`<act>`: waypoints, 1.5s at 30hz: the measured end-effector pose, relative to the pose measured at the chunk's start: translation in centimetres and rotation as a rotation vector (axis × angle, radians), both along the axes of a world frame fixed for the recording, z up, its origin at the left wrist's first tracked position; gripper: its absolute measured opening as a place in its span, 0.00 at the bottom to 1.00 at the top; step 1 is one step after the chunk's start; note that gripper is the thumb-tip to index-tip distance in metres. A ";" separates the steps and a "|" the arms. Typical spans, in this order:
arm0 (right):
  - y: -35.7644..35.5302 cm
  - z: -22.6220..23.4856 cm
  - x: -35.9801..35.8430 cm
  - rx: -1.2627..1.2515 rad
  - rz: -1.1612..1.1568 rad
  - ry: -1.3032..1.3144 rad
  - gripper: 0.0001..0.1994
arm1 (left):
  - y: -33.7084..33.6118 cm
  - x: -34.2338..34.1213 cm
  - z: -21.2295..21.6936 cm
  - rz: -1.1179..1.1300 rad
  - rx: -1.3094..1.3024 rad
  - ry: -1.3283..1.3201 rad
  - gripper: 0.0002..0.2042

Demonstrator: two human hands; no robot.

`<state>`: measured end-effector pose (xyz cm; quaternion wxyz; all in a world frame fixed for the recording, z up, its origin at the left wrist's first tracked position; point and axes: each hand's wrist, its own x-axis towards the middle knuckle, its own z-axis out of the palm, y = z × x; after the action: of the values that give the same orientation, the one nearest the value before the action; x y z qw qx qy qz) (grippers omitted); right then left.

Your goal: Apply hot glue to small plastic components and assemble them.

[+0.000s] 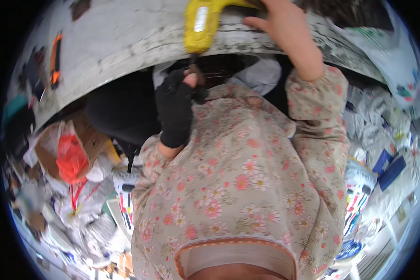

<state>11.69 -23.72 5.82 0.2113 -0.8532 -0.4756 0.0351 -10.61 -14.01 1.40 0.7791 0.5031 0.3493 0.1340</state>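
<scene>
At the worktable's near edge is a yellow pistol-shaped tool (201,28) with a white label; its exact kind I cannot tell. Its dark narrow tip points down toward my left hand (175,100). That hand wears a black fingerless glove, and its fingers are closed around something small and brownish, mostly hidden. My right hand (287,25), bare, is at the tool's curved handle by the upper edge of the picture. Its thumb sticks out toward the tool's body, while the other fingers are largely cut off.
The worn pale worktable (121,37) spans the far side. An orange-and-black utility knife (56,58) lies at its left. Plastic bags (382,60) hang over its right end. On the left stands an open cardboard box (49,149) holding a red bag, amid heaped bags and scraps.
</scene>
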 end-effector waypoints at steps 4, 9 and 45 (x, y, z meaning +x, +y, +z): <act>-0.2 -0.3 0.2 0.010 -0.007 0.036 0.29 | -0.2 -0.1 -0.1 0.035 0.040 0.058 0.09; -0.5 -0.9 0.2 0.034 -0.015 0.001 0.28 | 0.0 -0.6 -0.7 0.033 0.153 0.066 0.10; -3.0 3.5 -9.7 -0.090 0.385 0.631 0.14 | 0.8 -2.9 1.2 -0.122 0.325 0.156 0.10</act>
<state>1.99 -26.69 9.31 0.2991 -0.7038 -0.5368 0.3563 -13.53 -13.20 2.59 0.6649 0.6512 0.3514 0.1018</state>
